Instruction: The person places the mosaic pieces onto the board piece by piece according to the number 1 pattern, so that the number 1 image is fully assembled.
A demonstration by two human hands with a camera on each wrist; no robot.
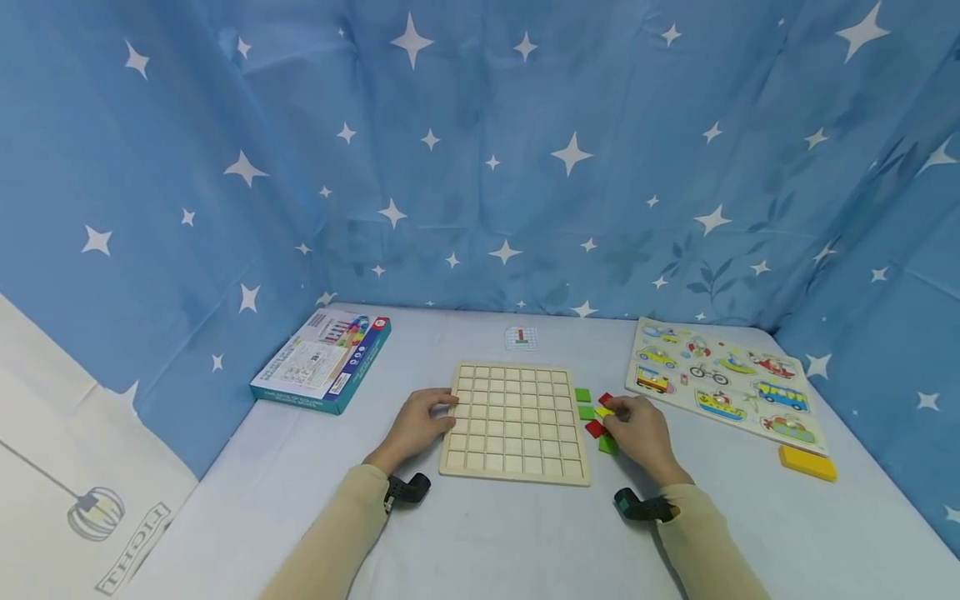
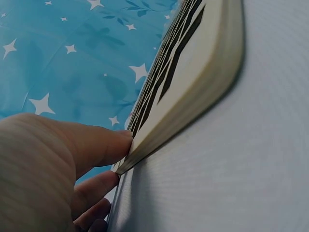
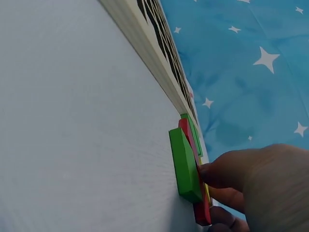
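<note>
A square wooden grid board [image 1: 517,480] lies flat in the middle of the table. My left hand [image 1: 417,429] holds its left edge, and in the left wrist view the thumb [image 2: 108,145] presses on the rim with a finger against the side. Beside the board's right edge, my right hand [image 1: 641,433] pinches a yellow tile [image 1: 602,412] among the loose tiles. Around those fingertips are a red tile [image 1: 594,428] and a green tile [image 1: 608,445]. The right wrist view has a green tile [image 3: 185,164] leaning against a red tile [image 3: 203,214], close to the thumb.
A small pattern card [image 1: 521,338] lies behind the board. At the left sits a flat game box [image 1: 322,358] with a paper on top. A vehicle picture puzzle [image 1: 727,379] and a yellow block [image 1: 807,462] are on the right. Starry blue curtains [image 1: 480,167] surround the table.
</note>
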